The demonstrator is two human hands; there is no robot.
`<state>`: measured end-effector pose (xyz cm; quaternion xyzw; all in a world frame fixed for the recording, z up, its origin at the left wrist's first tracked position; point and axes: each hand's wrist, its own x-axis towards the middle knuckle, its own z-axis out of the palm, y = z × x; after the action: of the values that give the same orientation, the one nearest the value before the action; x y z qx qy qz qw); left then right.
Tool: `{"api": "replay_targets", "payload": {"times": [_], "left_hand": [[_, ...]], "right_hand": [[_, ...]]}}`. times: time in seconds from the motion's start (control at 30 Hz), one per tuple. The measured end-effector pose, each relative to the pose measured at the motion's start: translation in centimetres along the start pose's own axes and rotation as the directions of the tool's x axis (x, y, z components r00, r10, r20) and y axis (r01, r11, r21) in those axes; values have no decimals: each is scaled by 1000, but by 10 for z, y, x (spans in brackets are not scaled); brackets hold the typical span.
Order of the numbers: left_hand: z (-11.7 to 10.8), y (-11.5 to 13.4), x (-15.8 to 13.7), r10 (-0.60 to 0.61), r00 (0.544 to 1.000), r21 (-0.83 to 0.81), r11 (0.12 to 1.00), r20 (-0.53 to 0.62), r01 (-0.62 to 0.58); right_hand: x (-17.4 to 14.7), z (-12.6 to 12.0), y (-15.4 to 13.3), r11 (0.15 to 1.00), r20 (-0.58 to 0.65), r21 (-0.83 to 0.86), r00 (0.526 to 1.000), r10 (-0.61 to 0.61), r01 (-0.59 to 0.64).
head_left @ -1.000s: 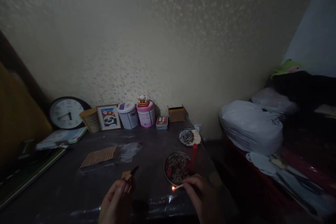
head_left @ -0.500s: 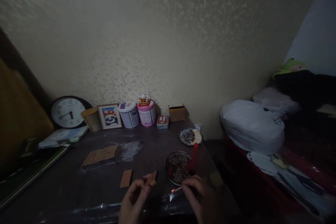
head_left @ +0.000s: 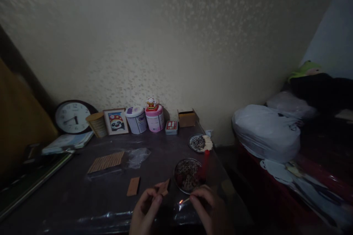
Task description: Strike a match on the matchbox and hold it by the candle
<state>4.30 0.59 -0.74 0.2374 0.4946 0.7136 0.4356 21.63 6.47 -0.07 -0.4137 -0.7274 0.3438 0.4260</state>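
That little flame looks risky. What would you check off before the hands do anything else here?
1. Lit match pinched firmly in right hand: ok.
2. Flame clear of the fingers: ok.
3. Left hand has a steady grip on the small brown card: ok.
4. Flame apart from the card: ok, a small gap shows.
5. Clear plastic sheet away from the flame: ok.
6. Red candle upright by the metal dish: cannot tell, too dark.
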Motion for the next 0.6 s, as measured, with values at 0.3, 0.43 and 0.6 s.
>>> {"api": "replay_targets", "payload": {"times": [0.3, 0.43, 0.6], "left_hand": [[-8, -10, 5, -28, 997, -43, 999, 65, 31], [-7, -7, 4, -14, 998, -24, 1000, 59, 16], [2, 0, -1, 3, 999, -47, 999, -53, -6]], "right_hand": [[-2, -1, -7, 999, 19, 34, 1000, 14, -14], [-2, 0, -5, 999, 18, 36, 1000, 20, -21], [-3, 4, 1, 999, -18, 40, 1000, 9, -8]]}}
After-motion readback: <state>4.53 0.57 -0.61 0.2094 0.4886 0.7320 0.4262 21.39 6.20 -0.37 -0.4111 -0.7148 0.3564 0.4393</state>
